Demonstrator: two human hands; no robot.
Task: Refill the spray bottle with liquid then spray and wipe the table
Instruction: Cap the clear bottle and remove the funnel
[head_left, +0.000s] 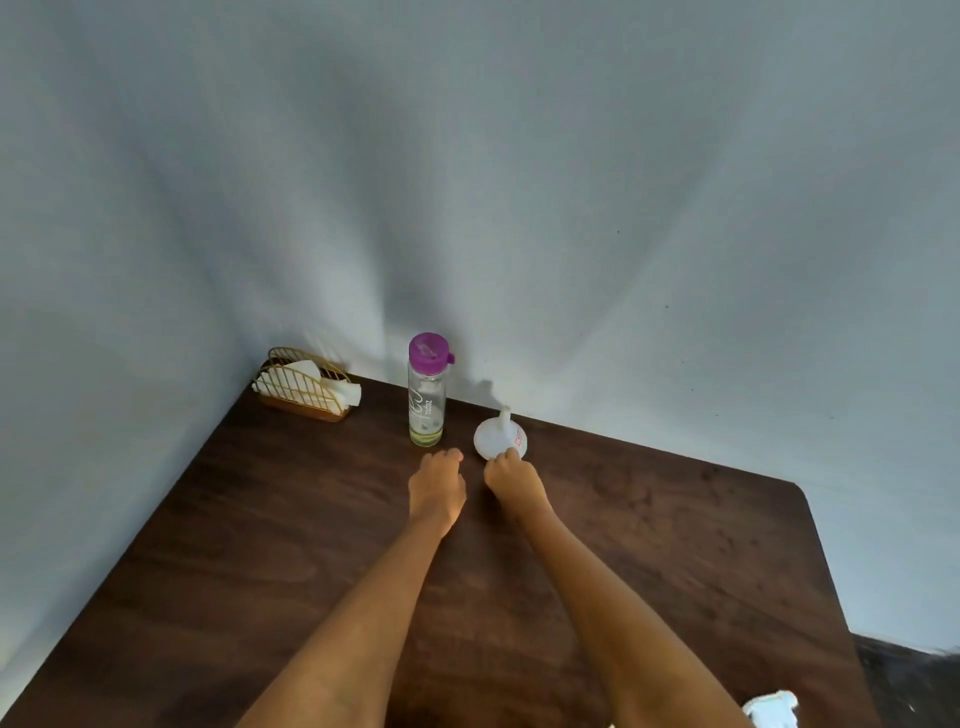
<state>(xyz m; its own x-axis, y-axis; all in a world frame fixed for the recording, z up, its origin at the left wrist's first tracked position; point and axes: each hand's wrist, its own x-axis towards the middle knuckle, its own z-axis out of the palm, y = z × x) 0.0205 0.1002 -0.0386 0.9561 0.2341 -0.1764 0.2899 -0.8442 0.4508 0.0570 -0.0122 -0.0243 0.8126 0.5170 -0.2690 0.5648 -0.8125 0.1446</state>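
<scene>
Two hands: both are stretched out over the table (675, 545) toward its far edge.
Left hand (436, 491): held just short of the bottle, fingers loosely bent, nothing gripped.
Right hand (514, 483): fingertips are curled on the near rim of the funnel; how firmly it is pinched cannot be told.
Bottle (427, 400): clear, purple-capped, stood upright near the far edge, a little pale liquid seen at its bottom.
Funnel (500, 439): white, set mouth-down with spout up, just right of the bottle.
Napkin holder (306, 387): gold wire, filled with white napkins, placed at the far left corner.
</scene>
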